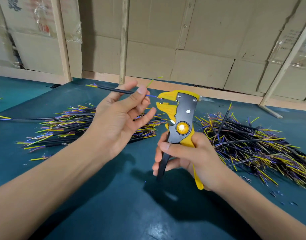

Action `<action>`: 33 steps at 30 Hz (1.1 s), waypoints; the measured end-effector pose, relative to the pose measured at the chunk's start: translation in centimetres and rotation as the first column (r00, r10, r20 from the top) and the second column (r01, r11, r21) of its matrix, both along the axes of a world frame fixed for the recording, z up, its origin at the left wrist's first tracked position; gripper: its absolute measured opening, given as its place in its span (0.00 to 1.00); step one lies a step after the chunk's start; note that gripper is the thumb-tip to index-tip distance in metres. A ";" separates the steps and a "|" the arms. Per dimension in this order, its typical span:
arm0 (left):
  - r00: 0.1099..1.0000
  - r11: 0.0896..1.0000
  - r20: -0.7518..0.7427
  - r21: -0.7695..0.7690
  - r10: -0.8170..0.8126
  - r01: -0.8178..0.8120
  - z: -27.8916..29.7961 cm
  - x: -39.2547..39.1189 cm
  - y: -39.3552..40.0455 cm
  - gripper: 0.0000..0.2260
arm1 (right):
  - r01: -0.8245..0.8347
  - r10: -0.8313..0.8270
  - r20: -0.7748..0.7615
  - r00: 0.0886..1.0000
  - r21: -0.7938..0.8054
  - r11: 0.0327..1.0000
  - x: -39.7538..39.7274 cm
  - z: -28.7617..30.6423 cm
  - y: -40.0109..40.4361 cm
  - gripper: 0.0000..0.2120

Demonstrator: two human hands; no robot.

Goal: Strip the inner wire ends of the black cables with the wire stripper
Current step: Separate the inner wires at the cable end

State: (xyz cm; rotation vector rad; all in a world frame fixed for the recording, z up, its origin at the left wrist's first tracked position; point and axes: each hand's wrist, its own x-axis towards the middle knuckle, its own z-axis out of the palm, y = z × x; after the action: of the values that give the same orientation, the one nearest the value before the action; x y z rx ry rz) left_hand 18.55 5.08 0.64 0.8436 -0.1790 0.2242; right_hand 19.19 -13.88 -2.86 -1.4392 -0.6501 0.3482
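**At frame centre: blue wire end in the stripper's jaws**

At the centre of the frame, your left hand point(121, 116) pinches a black cable point(114, 90) between thumb and forefinger, the other fingers loosely spread. The cable's blue inner wire point(151, 96) reaches right into the open yellow jaws of the wire stripper point(180, 116); a yellow-green wire sticks up above your thumb. Your right hand point(188, 158), lower right of centre, wraps its fingers around the stripper's black and yellow handles. Behind your left hand lies a pile of cables point(65, 129) with coloured ends; another pile point(252, 144) spreads at the right edge. Both rest on the teal mat point(114, 196), and cardboard sheets point(183, 40) fill the top of the frame.
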 end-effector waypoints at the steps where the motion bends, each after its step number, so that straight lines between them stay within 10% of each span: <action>1: 1.000 1.000 0.015 0.026 0.014 -0.015 -0.1 -0.1 -0.2 0.16 | -0.003 0.003 -0.005 1.000 0.008 1.000 0.0 -0.1 0.1 0.02; 33: 0.974 0.918 0.078 0.326 0.214 -0.228 -0.1 -0.6 -0.7 0.14 | -0.021 0.021 -0.004 1.000 0.006 1.000 0.4 -0.5 -0.2 0.05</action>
State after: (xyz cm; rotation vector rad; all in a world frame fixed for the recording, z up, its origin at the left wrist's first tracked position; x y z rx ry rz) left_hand 17.93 4.35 0.49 1.1990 -0.1621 0.4323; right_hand 19.61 -14.12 -3.39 -1.4268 -0.6625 0.3656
